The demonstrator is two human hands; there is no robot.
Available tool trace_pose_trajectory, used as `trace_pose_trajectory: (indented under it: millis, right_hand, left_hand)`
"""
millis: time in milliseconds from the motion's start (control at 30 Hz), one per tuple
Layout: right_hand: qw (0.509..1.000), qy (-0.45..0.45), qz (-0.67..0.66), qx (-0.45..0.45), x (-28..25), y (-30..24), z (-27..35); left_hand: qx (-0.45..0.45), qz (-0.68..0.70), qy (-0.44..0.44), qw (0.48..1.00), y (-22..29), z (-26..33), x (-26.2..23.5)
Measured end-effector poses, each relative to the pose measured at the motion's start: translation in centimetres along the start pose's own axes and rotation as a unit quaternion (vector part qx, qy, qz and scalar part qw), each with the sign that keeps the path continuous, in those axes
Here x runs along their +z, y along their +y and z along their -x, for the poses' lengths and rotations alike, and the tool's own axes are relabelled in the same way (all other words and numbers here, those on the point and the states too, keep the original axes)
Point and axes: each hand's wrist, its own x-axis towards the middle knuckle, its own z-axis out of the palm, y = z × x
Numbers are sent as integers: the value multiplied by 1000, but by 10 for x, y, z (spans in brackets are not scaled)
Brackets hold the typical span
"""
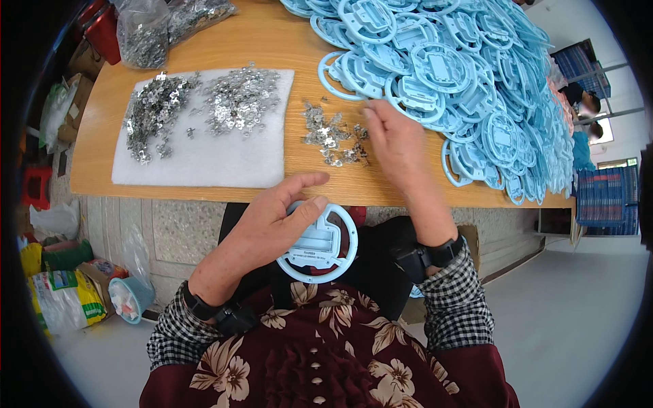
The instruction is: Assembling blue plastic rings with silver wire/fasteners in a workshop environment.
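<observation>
Over my lap, my left hand (pixel 282 211) grips a light blue round plastic part (pixel 333 262), shaped like a toy steering wheel with a recessed housing in its middle. Thumb and fingers close on its upper left rim. Out over the table, my right hand (pixel 394 139) has its fingers curled in, and anything between them is hidden. Right beside it, on the left, lies a small scatter of thin silver metal pieces (pixel 332 136). Beyond its fingertips begins a large heap of the same blue wheel parts (pixel 439 68).
On a white foam pad (pixel 204 166) rest two piles of silver pieces (pixel 241 102). Clear bags of metal pieces (pixel 143 37) and a red container (pixel 102 34) stand at the far left of the wooden table (pixel 306 187). A blue bin (pixel 132 299) is on the floor at left.
</observation>
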Motion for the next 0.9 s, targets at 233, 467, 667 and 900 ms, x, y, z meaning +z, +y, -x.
trace_pose_trajectory:
  millis: [233, 467, 667, 900]
  right_hand:
    - [999, -41, -23, -9, -29, 26, 24]
    - [997, -51, -60, 22, -21, 6, 54]
    - [996, -53, -63, 42, -15, 20, 54]
    - [931, -183, -296, 114, -46, -6, 62]
  left_hand:
    - [-20, 7, -10, 1000, 6, 4, 1]
    - [-8, 7, -13, 1000, 3, 1, 1]
    - [-23, 34, -7, 999, 4, 2, 3]
    - [51, -61, 23, 997, 16, -2, 13]
